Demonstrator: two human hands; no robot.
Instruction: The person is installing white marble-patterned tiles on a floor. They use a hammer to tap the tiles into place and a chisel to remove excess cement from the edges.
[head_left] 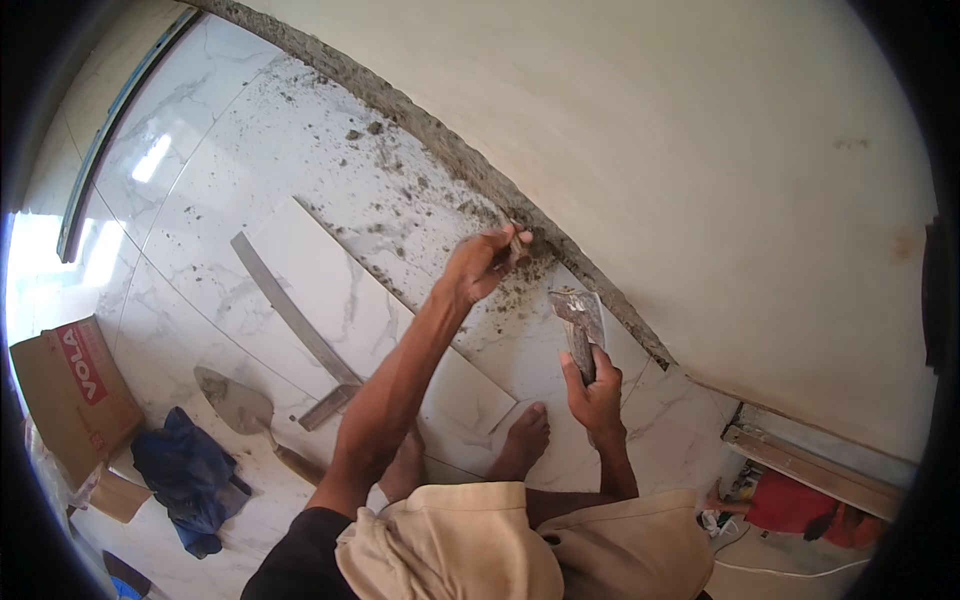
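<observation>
My left hand (478,262) is closed on a short chisel (516,243), held at the rough, chipped strip (430,135) along the wall's base, amid grey debris. My right hand (592,395) grips the handle of a hammer (575,310), whose dusty head is upright just below and right of the chisel. Beneath my left forearm a loose white tile (478,395) lies on the marble-patterned floor (205,235). An L-shaped metal square (295,325) rests partly on that tile, with a trowel (240,405) to its lower left.
A cardboard box (60,400) and blue cloth (185,480) lie at lower left. A long metal rail (120,120) lies at upper left. The pale wall (760,170) fills the upper right. Beyond a ledge (820,470) at lower right is what looks like another person in red (785,505).
</observation>
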